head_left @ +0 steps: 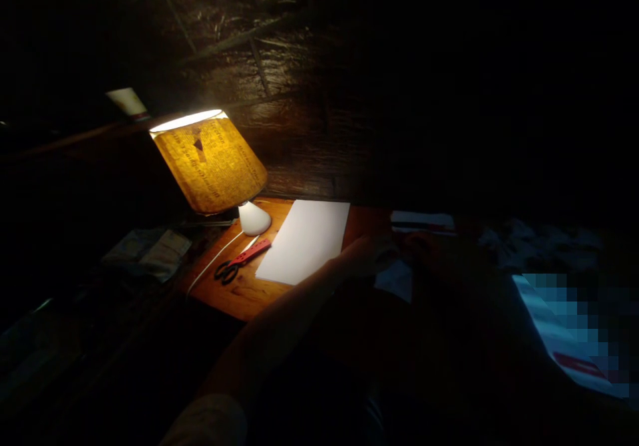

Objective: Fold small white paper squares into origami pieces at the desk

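My left hand [372, 254] reaches over the table to a pale piece of paper [395, 281], its fingers closed on the upper part. Facing it, my right hand [424, 247] is very dim in the shadow, with its fingers curled at the same paper's upper right. The paper hangs or lies below both hands; its upper part is hidden by them. To the left of my left hand lies a stack of white paper [309, 239]. Just beyond the hands is another white sheet with a dark band [424, 221].
A lit lamp [212, 163] with a yellow printed shade stands at the left of the wooden table [244, 306]. Scissors with black handles [229, 270] lie by a red perforated strip [255, 251]. The lamp's white cord [210, 266] crosses the left edge. Darkness covers the right side.
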Action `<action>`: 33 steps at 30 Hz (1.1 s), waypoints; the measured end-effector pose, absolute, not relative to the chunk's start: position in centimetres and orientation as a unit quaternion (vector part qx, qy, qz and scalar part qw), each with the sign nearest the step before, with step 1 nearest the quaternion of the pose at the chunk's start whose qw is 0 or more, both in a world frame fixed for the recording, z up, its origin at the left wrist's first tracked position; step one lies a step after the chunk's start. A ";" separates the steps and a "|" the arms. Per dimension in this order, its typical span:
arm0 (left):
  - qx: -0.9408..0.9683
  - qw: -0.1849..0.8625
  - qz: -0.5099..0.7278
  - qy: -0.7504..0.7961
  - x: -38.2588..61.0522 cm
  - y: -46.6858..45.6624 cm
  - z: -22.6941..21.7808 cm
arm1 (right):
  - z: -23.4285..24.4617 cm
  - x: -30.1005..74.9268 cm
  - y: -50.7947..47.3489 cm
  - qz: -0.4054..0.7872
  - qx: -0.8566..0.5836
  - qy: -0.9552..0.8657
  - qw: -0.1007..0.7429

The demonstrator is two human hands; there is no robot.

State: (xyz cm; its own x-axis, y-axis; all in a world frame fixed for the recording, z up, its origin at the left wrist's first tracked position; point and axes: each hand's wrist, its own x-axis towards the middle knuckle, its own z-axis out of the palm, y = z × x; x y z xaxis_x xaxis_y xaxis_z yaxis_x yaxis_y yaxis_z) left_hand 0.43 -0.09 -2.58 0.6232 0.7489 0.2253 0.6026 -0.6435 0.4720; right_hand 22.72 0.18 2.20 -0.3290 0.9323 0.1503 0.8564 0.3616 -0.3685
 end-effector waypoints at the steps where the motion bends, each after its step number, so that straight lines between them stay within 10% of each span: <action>1: 0.880 0.180 0.208 0.387 0.5 -0.2 -2.5 | 2.5 22.7 0.0 0.112 -0.557 -0.806 0.167; 16: 0.752 0.201 0.376 0.503 0.5 -0.1 -2.8 | 6.5 21.3 -2.6 0.133 -0.594 -0.786 0.105; 33: 0.562 0.491 0.498 0.442 0.9 0.8 -4.4 | 7.1 20.4 -3.2 0.125 -0.601 -0.784 0.088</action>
State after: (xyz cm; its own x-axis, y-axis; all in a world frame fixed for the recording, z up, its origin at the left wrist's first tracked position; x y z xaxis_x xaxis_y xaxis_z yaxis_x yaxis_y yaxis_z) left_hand 0.93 0.82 -4.41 0.1130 0.9857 0.1252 0.0073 -0.1268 0.9919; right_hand 20.43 -3.18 7.12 -0.2613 0.9652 -0.0116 0.9213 0.2458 -0.3014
